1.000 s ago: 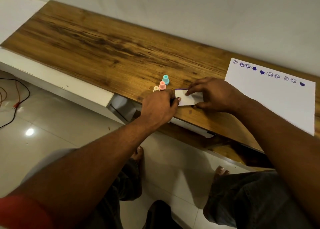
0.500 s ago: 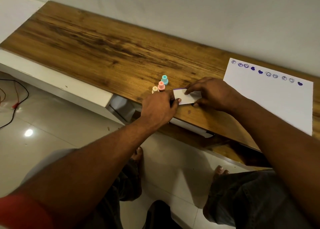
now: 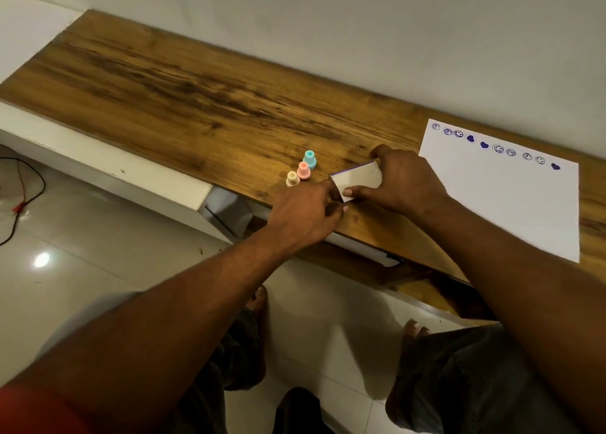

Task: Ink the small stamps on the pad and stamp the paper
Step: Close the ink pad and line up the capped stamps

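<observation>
- Right hand (image 3: 406, 184) grips the small white rectangular ink pad case (image 3: 359, 179), fingers curled round it.
- Left hand (image 3: 305, 214) pinches its left corner.
- Three pastel plastic stamps (image 3: 304, 171) stand just left of that grip.

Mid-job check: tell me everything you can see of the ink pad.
The ink pad is a small, flat, rectangular case, white on top, with a purple strip along its far edge. It lies skewed near the front edge of the wooden table. The right hand grips its right end; the left hand pinches its near left corner. Whether it is open is unclear.
</observation>
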Motion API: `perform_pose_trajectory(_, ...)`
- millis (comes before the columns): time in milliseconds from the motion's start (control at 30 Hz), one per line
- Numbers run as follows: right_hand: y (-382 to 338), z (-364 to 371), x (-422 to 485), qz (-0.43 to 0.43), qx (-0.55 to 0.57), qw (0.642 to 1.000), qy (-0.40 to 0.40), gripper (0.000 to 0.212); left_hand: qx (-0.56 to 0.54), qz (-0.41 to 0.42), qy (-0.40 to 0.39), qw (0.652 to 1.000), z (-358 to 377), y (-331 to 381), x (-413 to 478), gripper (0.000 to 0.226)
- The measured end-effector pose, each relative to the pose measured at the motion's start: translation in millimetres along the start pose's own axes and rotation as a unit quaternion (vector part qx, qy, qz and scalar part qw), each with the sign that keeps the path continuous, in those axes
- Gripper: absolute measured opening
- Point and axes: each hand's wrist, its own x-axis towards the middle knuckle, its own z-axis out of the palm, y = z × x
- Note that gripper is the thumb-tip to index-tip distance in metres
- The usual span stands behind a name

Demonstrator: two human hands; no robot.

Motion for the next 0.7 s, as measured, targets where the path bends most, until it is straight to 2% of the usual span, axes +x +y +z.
perform_pose_trajectory(100,-14.8,6.8,0.3,0.004,-0.011,1.000,0.000,0.108,0.020,-0.013,-0.010,1.000,-8.5,-2.7,3.1,0.036)
perform_pose_trajectory(300,-29.2,14.6,3.7,-0.010,-0.046,0.999,0.001,0.108,0.029,-0.037,-0.021,0.999,-38.6,-12.2,13.2,0.030)
perform_pose_trajectory(433,-24.6,7.5,20.4,-0.037,-0.015,0.999,-0.014,0.107,-0.001,-0.047,0.036,0.998,-65.5,-13.0,22.7,0.027)
perform_pose_trajectory(567,-9.0,-3.6,51.1,-0.060,-0.014,0.998,-0.033,0.108,-0.082,-0.068,0.085,0.991,-89.1,-18.6,31.2,0.025)
perform_pose_trajectory(700,14.1,-16.3,93.5,-0.015,0.040,0.999,-0.003,0.108,-0.131,-0.102,0.130,0.977,-92.9,-33.2,40.0,0.023)
